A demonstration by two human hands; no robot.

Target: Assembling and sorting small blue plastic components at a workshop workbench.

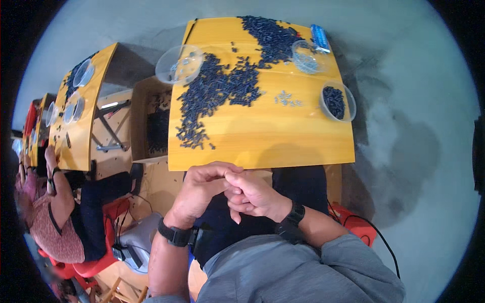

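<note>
Both hands meet just below the near edge of the desk [303, 146], above my lap. My left hand [199, 189] curls over, its fingers bent toward the right hand [252, 196], and the fingertips of the two touch. Whatever small piece sits between them is covered by the fingers, so I cannot tell whether either hand holds anything. A dark watch [174, 235] wraps the left wrist and another dark band [292, 218] the right; grey sleeves are cut off by the lower rim.

Past the hands, the desk is a smooth yellow wooden board, bowed by the lens. A wide scatter of small dark stubby pieces [217, 91] runs from its near left up to the far middle, well apart from my hands. To the right lies a little cluster of pale grey bits [287, 98]. A clear round bowl [338, 101] at the right edge holds more dark pieces; a second clear bowl [307, 56] stands farther back, and a third [179, 64] overhangs the left edge. A blue packet [320, 38] lies at the far right corner.

On my left, another person [50, 222] sits at a similar yellow desk [83, 116], partly cut off.
</note>
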